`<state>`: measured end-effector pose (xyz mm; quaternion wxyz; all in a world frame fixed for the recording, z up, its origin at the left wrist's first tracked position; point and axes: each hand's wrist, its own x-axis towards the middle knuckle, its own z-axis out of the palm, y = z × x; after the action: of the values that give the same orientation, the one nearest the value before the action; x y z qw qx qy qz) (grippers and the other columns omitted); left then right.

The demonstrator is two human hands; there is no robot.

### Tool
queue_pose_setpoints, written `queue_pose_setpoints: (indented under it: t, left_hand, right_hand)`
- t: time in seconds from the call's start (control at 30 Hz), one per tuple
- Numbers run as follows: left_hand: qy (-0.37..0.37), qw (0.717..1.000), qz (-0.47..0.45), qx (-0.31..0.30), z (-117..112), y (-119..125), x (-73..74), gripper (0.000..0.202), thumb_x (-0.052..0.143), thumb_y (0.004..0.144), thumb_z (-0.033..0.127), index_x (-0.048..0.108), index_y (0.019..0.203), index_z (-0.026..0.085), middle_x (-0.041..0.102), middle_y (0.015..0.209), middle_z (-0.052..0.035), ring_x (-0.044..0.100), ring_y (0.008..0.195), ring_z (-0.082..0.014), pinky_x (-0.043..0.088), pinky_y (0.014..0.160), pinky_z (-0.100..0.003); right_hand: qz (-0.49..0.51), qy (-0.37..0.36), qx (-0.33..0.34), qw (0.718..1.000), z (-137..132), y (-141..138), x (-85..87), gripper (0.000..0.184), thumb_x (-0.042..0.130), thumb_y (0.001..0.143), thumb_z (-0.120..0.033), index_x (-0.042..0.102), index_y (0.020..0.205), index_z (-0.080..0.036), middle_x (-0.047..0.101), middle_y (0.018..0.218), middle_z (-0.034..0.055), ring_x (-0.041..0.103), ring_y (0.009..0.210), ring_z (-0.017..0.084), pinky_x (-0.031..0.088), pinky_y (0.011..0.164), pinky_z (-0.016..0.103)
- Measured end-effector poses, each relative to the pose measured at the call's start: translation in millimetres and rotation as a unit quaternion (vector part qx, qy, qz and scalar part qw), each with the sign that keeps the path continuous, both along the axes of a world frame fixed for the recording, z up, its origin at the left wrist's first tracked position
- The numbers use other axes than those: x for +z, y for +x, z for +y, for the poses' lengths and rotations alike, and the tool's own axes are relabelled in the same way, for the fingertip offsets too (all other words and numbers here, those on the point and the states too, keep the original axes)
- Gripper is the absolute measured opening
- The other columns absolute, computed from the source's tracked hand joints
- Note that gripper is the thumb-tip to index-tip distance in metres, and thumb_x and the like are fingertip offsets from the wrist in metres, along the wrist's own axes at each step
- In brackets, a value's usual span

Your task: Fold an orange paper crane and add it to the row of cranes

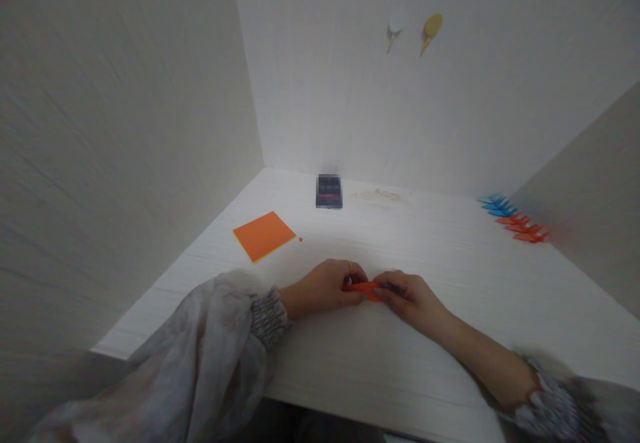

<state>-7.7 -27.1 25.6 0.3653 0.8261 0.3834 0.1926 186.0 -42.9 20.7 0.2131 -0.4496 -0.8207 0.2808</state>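
I have the folded orange paper (pixel 369 289) pinched between both hands, over the table (pixel 330 363) toward the middle of its front edge. My left hand (pixel 327 287) has thumb and fingers closed on the paper's left end; my right hand (pixel 407 296) grips the right end, so the paper spans the gap between fingertips. I can't tell whether it touches the tabletop. Orange sheets (pixel 264 236) lie near the left edge, and blue folded papers (pixel 500 206) sit by the far right corner.
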Motion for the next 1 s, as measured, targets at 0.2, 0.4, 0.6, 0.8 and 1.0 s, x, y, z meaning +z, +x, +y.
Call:
queue_pose_setpoints:
  t: [0.2, 0.4, 0.6, 0.8, 1.0]
  left_hand:
    - [-0.021, 1.000, 0.015, -0.007, 1.4, 0.7, -1.2, 0.023, 0.055, 0.070, 0.033, 0.059, 0.084, 0.015, 0.054, 0.063, 0.0025, 0.044, 0.055, -0.0077, 0.033, 0.052, -0.019]
    - [-0.023, 0.999, 0.034, -0.028, 0.8, 0.7, 2.8, 0.019, 0.055, 0.071, 0.030, 0.062, 0.083, 0.016, 0.055, 0.062, 0.0029, 0.046, 0.056, -0.0080, 0.034, 0.054, -0.019]
    - [0.015, 0.996, 0.075, -0.053, 2.4, 1.7, 2.3, 0.017, 0.054, 0.071, 0.027, 0.062, 0.082, 0.017, 0.056, 0.065, 0.0020, 0.048, 0.059, -0.0092, 0.035, 0.054, -0.019]
    - [0.104, 0.994, 0.034, -0.001, 2.7, 0.8, -1.7, 0.028, 0.060, 0.069, 0.026, 0.055, 0.095, 0.017, 0.053, 0.092, -0.0048, 0.050, 0.082, -0.0152, 0.041, 0.071, -0.026]
    - [0.182, 0.981, 0.061, -0.019, 1.7, -0.1, 1.5, 0.013, 0.052, 0.076, 0.022, 0.054, 0.088, 0.016, 0.051, 0.091, -0.0050, 0.048, 0.087, -0.0161, 0.041, 0.077, -0.028]
  right_hand:
    - [-0.030, 0.002, -0.032, 0.999, -3.4, -2.6, 1.2, 0.014, 0.049, 0.078, -0.023, 0.061, 0.077, -0.017, 0.061, 0.068, 0.0026, 0.053, 0.067, 0.017, 0.041, 0.062, 0.028]
    - [-0.049, 0.017, 0.003, 0.999, -4.1, -6.1, 5.8, 0.016, 0.047, 0.079, -0.021, 0.059, 0.070, -0.017, 0.058, 0.063, 0.0017, 0.051, 0.064, 0.016, 0.039, 0.061, 0.028]
    - [-0.016, 0.050, 0.035, 0.998, -2.1, -4.9, 4.7, 0.015, 0.049, 0.077, -0.019, 0.060, 0.067, -0.016, 0.054, 0.065, 0.0027, 0.050, 0.066, 0.015, 0.039, 0.061, 0.027]
    - [0.022, -0.013, -0.023, 0.999, -1.3, -1.0, -5.6, 0.021, 0.050, 0.074, -0.019, 0.055, 0.094, -0.017, 0.054, 0.058, -0.0023, 0.048, 0.050, 0.011, 0.038, 0.050, 0.024]
    - [-0.012, -0.010, -0.006, 1.000, -2.8, -1.2, 3.6, 0.013, 0.048, 0.077, -0.022, 0.061, 0.081, -0.018, 0.060, 0.063, 0.0009, 0.053, 0.060, 0.015, 0.041, 0.057, 0.026]
